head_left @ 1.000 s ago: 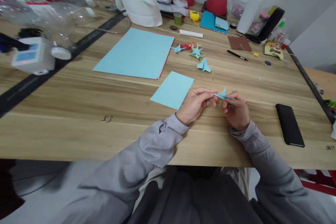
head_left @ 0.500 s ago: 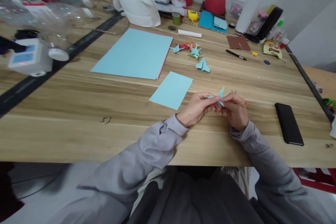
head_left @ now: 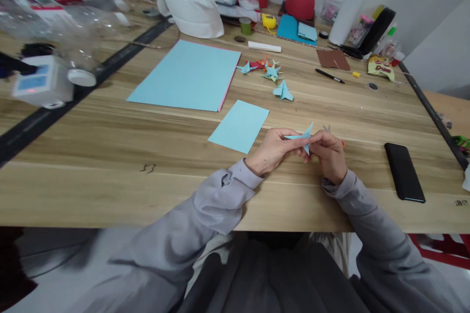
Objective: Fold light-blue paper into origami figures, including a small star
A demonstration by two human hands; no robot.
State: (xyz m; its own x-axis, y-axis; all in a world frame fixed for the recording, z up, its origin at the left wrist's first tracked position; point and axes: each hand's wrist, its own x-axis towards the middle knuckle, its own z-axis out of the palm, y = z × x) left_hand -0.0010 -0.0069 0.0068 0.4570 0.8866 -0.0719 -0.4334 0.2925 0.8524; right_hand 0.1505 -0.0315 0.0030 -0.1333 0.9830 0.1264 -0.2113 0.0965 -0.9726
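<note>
Open tabletop (head_left: 286, 200) shows between near edge (head_left: 290, 231) and hands (head_left: 270, 151) (head_left: 331, 159), both apparently pinching folded paper (head_left: 304, 135).

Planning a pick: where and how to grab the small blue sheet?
Probably pinch the small blue sheet by its near-left corner, coming from the left: the left hand sits close by its right side. It lies flat on the table, with no raised edge visible, so that corner may need lifting first.
</note>
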